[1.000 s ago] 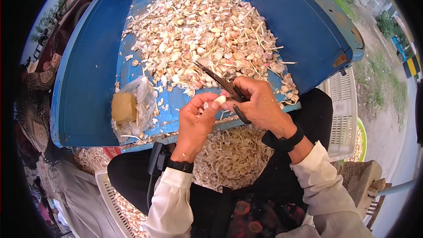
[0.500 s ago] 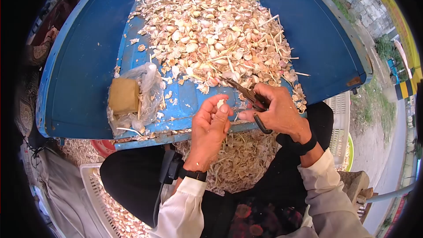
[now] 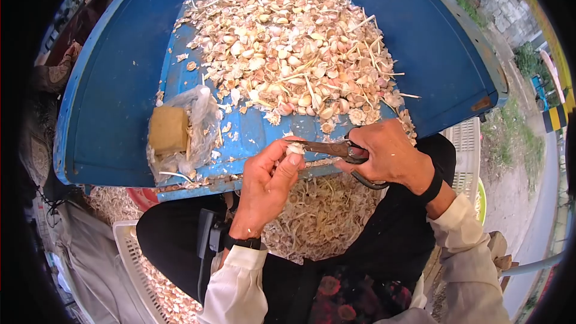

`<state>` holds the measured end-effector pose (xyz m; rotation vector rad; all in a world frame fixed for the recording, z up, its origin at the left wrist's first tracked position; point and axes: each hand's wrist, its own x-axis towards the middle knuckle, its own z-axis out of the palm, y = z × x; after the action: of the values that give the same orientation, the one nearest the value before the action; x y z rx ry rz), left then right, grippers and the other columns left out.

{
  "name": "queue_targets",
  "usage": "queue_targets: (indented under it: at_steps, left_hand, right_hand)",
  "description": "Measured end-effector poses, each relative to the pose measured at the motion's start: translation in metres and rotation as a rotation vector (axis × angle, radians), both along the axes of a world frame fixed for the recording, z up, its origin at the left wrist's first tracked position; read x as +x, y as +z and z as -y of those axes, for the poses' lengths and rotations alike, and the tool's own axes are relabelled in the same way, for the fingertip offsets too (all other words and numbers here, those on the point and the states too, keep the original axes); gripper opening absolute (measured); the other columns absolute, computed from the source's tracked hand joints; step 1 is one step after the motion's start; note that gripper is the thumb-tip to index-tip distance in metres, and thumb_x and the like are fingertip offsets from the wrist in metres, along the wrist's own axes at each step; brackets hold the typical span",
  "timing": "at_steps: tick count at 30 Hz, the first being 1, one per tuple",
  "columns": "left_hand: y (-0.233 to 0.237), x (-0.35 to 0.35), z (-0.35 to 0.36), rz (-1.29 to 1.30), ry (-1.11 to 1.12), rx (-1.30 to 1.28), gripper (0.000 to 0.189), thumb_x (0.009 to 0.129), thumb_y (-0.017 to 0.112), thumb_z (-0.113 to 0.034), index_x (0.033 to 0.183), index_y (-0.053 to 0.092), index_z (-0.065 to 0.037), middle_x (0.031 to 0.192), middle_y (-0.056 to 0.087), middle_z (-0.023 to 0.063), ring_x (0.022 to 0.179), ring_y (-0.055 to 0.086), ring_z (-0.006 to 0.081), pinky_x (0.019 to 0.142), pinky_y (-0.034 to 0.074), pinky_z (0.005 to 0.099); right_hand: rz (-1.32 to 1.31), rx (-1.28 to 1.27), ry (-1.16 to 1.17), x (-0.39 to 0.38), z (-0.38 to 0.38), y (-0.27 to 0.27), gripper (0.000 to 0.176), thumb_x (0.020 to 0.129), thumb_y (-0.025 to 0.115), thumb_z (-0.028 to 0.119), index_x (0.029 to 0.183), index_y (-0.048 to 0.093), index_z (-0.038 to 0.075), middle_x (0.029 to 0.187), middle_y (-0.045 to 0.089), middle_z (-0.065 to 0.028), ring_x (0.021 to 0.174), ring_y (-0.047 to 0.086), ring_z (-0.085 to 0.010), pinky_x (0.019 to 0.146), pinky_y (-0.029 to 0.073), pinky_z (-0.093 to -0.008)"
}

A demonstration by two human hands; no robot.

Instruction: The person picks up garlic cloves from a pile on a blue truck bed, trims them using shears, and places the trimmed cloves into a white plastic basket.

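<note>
Between the thumb and fingers of my left hand (image 3: 264, 183) is a pale garlic clove (image 3: 294, 149), pinched in front of the blue metal bed. My right hand (image 3: 393, 153) is closed round the handles of dark, worn scissors (image 3: 330, 149). Their blades point left and their tips reach the clove, overlapping it at my left fingertips. Beyond both hands a broad heap of garlic cloves (image 3: 288, 54), mixed with skins and dry stalks, covers the bed.
A tan block (image 3: 168, 130) sits in a clear plastic bag on the bed's left. White crates (image 3: 129, 252) stand at my left and right, the left one holding cloves. Garlic skins (image 3: 324, 216) lie below, between my legs. The blue bed's side walls (image 3: 444, 42) rise on both sides.
The scissors have swung from pointing up-left to nearly level, their tips now at the clove. My left hand has shifted slightly left and down, still holding the clove.
</note>
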<state>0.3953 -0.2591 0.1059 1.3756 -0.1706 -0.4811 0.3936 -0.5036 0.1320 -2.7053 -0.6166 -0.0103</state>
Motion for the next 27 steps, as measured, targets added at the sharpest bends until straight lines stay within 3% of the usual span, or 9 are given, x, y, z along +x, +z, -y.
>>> queue_targets:
  at_steps: [8,12,14,15,16,18,21,24,27]
  left_hand:
    - [0.001,-0.006,0.002,-0.007,0.055,-0.017,0.018,0.099,0.055,-0.019,0.106,0.06,-0.004,0.081,0.052,-0.0037,0.059,0.038,0.0019,0.051,0.029,0.0179]
    - [-0.005,-0.014,0.001,-0.298,0.127,-0.34,0.016,0.099,0.053,-0.021,0.106,0.056,-0.007,0.083,0.053,-0.001,0.06,0.046,0.0041,0.043,0.027,0.0169]
    - [-0.013,-0.013,0.003,-0.369,0.14,-0.461,0.016,0.1,0.051,-0.024,0.105,0.055,-0.009,0.084,0.054,0.0003,0.061,0.05,0.0054,0.04,0.026,0.0165]
    - [-0.016,-0.013,0.005,-0.444,0.116,-0.602,0.017,0.101,0.049,-0.025,0.102,0.054,-0.009,0.086,0.053,0.0034,0.059,0.048,0.0074,0.038,0.024,0.0167]
    - [-0.019,-0.014,0.005,-0.512,0.102,-0.742,0.019,0.101,0.047,-0.027,0.099,0.054,-0.009,0.088,0.053,0.0065,0.057,0.047,0.0094,0.036,0.022,0.0168]
    - [-0.027,-0.011,0.009,-0.505,0.119,-0.701,0.031,0.103,0.042,-0.035,0.087,0.051,-0.01,0.089,0.052,0.0076,0.064,0.055,0.0131,0.035,0.024,0.0168]
    - [-0.037,-0.009,0.013,-0.475,0.152,-0.55,0.038,0.101,0.046,-0.042,0.082,0.051,-0.01,0.078,0.052,0.0005,0.062,0.055,0.0083,0.036,0.023,0.0172]
    - [-0.04,-0.005,0.017,-0.408,0.205,-0.422,0.035,0.099,0.05,-0.045,0.089,0.056,-0.012,0.061,0.045,-0.0054,0.05,0.046,0.0038,0.038,0.022,0.0182]
    - [-0.049,0.002,0.02,-0.275,0.213,-0.38,0.033,0.099,0.053,-0.041,0.102,0.061,-0.009,0.067,0.049,-0.004,0.051,0.045,0.0033,0.042,0.029,0.0185]
  right_hand:
    - [-0.115,0.197,-0.054,0.005,-0.004,-0.01,0.039,0.075,0.081,0.032,0.067,0.054,0.005,0.055,0.052,-0.0089,0.046,0.052,-0.0192,0.047,0.04,-0.031]
    - [-0.225,0.441,-0.245,0.027,-0.002,-0.019,0.03,0.075,0.08,0.022,0.083,0.06,0.001,0.062,0.056,-0.0054,0.054,0.051,-0.0081,0.05,0.04,-0.0293]
    - [0.081,0.364,-0.304,0.062,-0.015,-0.024,0.028,0.074,0.078,0.018,0.083,0.058,0.001,0.063,0.057,-0.0099,0.054,0.053,-0.0154,0.053,0.042,-0.0309]
    - [0.071,0.228,-0.316,0.071,-0.023,-0.023,0.025,0.072,0.075,0.013,0.081,0.055,0.001,0.068,0.059,-0.0159,0.059,0.058,-0.0282,0.057,0.045,-0.036]
    - [0.07,0.236,-0.296,0.072,-0.027,-0.023,0.025,0.072,0.075,0.013,0.081,0.055,0.001,0.068,0.059,-0.0159,0.059,0.058,-0.0282,0.057,0.045,-0.036]
    - [0.137,0.018,-0.33,0.081,-0.045,-0.028,0.02,0.074,0.072,0.013,0.081,0.057,0.001,0.076,0.062,-0.0214,0.076,0.062,-0.0407,0.066,0.048,-0.0453]
    - [0.108,0.129,-0.351,0.083,-0.054,-0.029,0.016,0.072,0.066,0.002,0.079,0.052,0.001,0.07,0.058,-0.0198,0.069,0.058,-0.0416,0.06,0.044,-0.044]
    - [0.159,0.156,-0.332,0.088,-0.033,-0.047,0.016,0.074,0.064,-0.003,0.076,0.048,-0.001,0.062,0.047,-0.0141,0.055,0.044,-0.0247,0.054,0.038,-0.0369]
    - [0.15,0.273,-0.299,0.08,-0.023,-0.033,0.017,0.073,0.064,-0.005,0.076,0.049,0.001,0.062,0.045,-0.0062,0.058,0.042,-0.0134,0.054,0.037,-0.0317]
